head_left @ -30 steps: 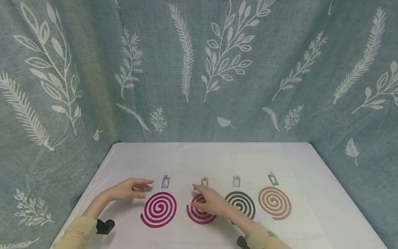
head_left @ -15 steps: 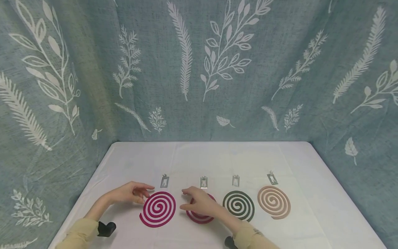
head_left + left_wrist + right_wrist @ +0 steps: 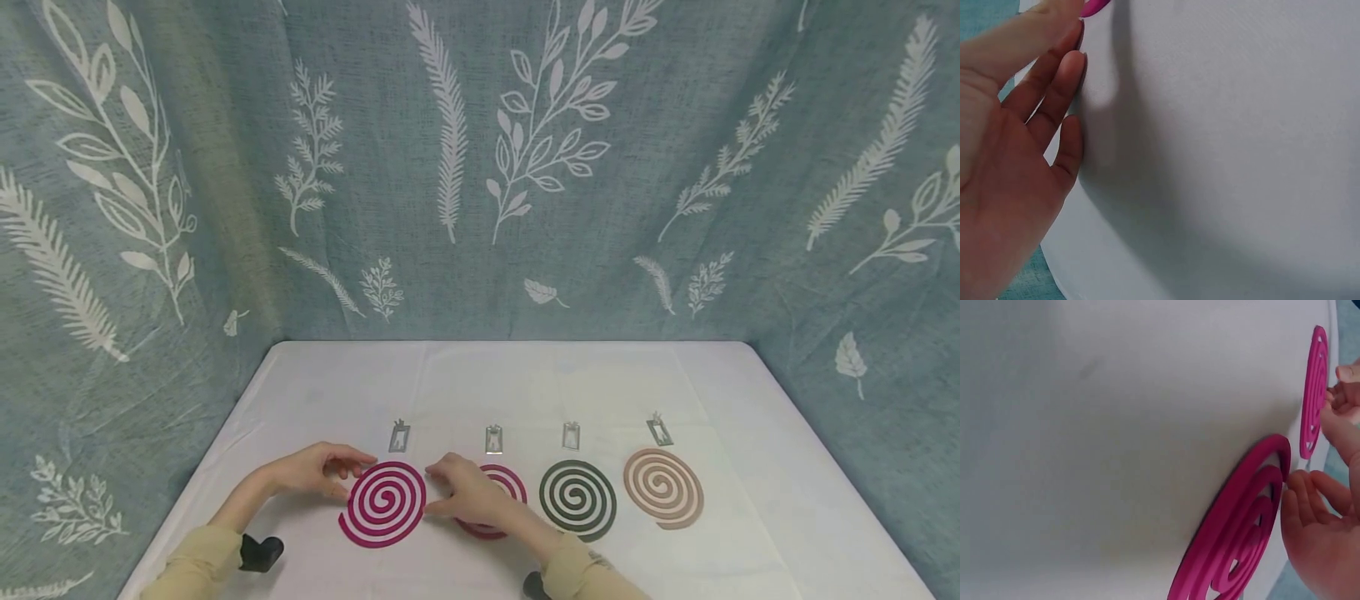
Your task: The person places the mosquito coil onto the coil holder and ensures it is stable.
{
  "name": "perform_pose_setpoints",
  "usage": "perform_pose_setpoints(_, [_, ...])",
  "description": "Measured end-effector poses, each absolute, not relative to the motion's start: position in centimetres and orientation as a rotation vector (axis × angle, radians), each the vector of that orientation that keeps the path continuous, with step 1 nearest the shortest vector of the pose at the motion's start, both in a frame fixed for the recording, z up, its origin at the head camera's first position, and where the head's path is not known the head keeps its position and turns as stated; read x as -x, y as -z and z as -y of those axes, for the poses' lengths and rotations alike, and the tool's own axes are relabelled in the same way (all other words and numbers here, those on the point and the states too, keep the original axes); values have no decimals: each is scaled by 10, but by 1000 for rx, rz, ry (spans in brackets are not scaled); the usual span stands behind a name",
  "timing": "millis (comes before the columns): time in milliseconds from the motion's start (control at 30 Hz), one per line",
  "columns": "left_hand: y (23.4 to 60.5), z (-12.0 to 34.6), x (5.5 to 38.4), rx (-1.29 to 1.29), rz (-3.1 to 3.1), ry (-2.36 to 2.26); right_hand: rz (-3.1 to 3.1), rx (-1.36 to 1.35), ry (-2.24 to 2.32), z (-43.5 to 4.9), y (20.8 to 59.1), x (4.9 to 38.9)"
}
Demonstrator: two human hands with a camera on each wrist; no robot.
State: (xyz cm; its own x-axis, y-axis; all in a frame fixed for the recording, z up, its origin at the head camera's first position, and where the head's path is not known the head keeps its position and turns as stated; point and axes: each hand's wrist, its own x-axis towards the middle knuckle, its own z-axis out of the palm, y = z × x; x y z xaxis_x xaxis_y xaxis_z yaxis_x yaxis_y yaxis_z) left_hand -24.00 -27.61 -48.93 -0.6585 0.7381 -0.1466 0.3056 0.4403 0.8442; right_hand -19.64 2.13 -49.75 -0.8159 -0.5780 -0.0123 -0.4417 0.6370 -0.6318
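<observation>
A magenta mosquito coil (image 3: 385,500) lies flat on the white table, between my two hands. My left hand (image 3: 311,470), fingers loosely bent, is right at its left edge; the left wrist view catches just a sliver of magenta coil (image 3: 1094,7) beyond the fingers. At the opposite edge, my right hand (image 3: 471,493) has thumb and index finger spread, fingertips close to the rim. My right hand and forearm partly cover a second magenta coil (image 3: 517,484). In the right wrist view this nearer coil (image 3: 1229,500) stands large beside the palm.
To the right lie a dark green coil (image 3: 576,497) and a tan coil (image 3: 661,482). Behind the coils is a row of several small metal coil stands (image 3: 494,451). A blue-green leaf-patterned curtain (image 3: 480,283) encloses the table's back and sides.
My right hand has moved left across the second magenta coil to the first one's right edge, uncovering the green coil. My left hand has shifted slightly right, up to the first coil's left edge.
</observation>
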Motion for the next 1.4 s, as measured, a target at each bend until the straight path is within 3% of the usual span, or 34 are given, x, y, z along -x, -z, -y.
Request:
perform_pose_setpoints(700, [493, 275, 239, -909, -2217, -1150, -2767, 858, 879, -9, 510, 195])
perform_pose_setpoints(1400, [495, 271, 238, -841, -2247, -1169, -2641, 694, 1086, -11, 510, 197])
